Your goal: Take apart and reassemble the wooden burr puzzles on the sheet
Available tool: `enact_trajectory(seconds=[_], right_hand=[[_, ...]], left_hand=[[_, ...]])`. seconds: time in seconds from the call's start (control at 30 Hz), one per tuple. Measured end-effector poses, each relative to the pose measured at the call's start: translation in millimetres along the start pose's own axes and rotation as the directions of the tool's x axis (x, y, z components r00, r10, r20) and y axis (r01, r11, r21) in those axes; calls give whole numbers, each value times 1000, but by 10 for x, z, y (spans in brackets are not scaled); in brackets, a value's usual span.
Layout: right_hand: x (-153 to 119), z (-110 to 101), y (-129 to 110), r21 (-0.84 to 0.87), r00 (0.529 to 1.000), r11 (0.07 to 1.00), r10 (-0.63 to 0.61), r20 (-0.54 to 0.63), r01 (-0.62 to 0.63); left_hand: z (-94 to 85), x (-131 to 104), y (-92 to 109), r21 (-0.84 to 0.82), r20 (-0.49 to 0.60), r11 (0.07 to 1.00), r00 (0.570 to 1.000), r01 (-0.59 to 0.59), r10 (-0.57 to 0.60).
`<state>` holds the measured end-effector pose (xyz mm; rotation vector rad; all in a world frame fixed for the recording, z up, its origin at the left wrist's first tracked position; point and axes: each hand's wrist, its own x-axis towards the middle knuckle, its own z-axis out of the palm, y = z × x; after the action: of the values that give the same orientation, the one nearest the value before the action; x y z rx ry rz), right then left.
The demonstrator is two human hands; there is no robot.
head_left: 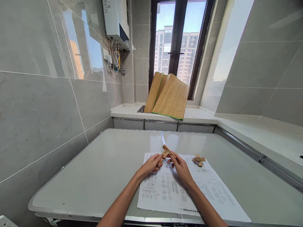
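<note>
My left hand (153, 163) pinches a notched wooden puzzle piece (163, 154) above the table. Closed round a second wooden puzzle piece (168, 149) is my right hand (179, 163). The two pieces meet at an angle and touch; whether they interlock I cannot tell. Below both hands lies a printed instruction sheet (170, 195) with rows of small diagrams, partly covered by my forearms. On its upper right part sits a small pile of wooden puzzle pieces (199, 160), some crossing each other.
The sheet rests on a pale folding table (94, 176). Behind it, a bamboo mat (171, 96) leans on the white counter (201, 115) before the window (180, 37). A water heater (117, 23) hangs on the tiled left wall. Counter also runs along the right.
</note>
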<state>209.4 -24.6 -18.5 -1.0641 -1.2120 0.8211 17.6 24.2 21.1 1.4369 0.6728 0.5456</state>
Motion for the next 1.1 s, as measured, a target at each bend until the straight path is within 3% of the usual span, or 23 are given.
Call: enact_trajectory(seconds=[0.37, 0.63, 0.9, 1.1], right_hand=[[-58, 9, 61, -264, 993, 960, -111, -38, 98], [-87, 16, 11, -366, 987, 921, -156, -26, 136], [-124, 39, 85, -515, 962, 813, -226, 151, 272], [-114, 30, 98, -572, 949, 768, -310, 64, 289]], left_hand=[[-13, 55, -122, 43, -6, 998, 998, -55, 55], [-3, 34, -107, 52, 5, 997, 998, -56, 56], [21, 45, -114, 56, -36, 997, 997, -59, 61], [31, 55, -118, 11, 3, 998, 998, -60, 60]])
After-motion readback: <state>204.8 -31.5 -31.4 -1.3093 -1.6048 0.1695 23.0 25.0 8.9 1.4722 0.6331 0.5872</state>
